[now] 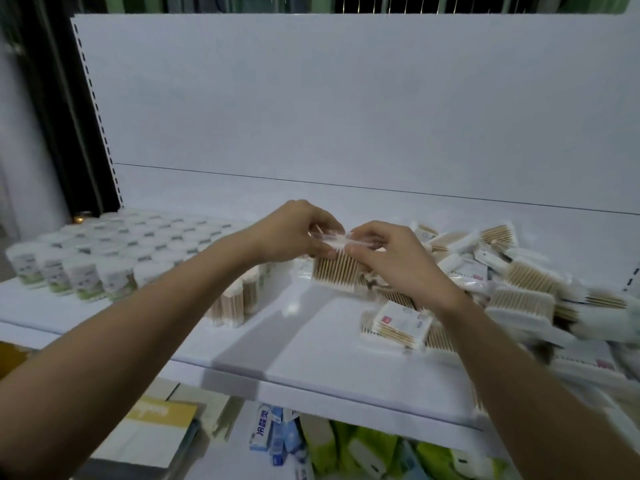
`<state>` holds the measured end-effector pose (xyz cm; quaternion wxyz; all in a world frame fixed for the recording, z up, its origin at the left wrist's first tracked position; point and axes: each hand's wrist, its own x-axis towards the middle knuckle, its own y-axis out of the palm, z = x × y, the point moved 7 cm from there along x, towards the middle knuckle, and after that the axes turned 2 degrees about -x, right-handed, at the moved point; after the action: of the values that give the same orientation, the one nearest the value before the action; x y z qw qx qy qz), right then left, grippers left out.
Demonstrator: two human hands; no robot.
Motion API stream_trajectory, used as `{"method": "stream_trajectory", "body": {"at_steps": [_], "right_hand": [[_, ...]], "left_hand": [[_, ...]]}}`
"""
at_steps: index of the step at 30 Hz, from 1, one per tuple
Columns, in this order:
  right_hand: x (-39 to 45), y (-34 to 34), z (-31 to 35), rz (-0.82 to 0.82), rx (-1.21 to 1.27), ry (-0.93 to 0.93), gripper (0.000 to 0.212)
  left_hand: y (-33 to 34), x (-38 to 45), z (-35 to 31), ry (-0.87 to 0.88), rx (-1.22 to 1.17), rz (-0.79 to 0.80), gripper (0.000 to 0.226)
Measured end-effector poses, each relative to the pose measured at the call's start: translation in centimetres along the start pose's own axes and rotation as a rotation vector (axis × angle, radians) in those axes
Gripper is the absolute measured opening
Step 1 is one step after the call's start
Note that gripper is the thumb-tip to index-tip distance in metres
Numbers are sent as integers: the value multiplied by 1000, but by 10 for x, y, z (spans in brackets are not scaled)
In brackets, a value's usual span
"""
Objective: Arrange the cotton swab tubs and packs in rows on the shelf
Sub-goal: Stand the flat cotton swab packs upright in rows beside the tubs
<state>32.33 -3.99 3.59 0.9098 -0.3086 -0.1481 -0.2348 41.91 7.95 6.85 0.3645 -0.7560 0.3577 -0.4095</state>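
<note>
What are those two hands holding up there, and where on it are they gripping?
A cotton swab pack, pinched by both the left hand and right hand at its clear top edge, above the shelf.

A clear pack of wooden-stemmed cotton swabs (334, 271) hangs upright above the white shelf (311, 344), with white tubs (86, 271) ranked in rows at the shelf's left end, standing packs (239, 299) lined beside them, and loose packs (519, 289) heaped at its right end.
</note>
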Motion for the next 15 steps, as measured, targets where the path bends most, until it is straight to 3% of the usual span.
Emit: {"method": "stream_trajectory", "body": {"at_steps": [3,8,12,15], "right_hand": [[29,11,-20,-46,105,141,11],[74,65,-47,151,-384,167,23],[89,120,-67,362,-701,151,27],[89,144,-85,420,-807,158,31]], "left_hand": [[-18,14,34,-101,32,3,25],[-30,43,100,-222,-33,-32,19],[-12,75,137,-191,218,66,28],[6,94,156,-169,239,111,29]]}}
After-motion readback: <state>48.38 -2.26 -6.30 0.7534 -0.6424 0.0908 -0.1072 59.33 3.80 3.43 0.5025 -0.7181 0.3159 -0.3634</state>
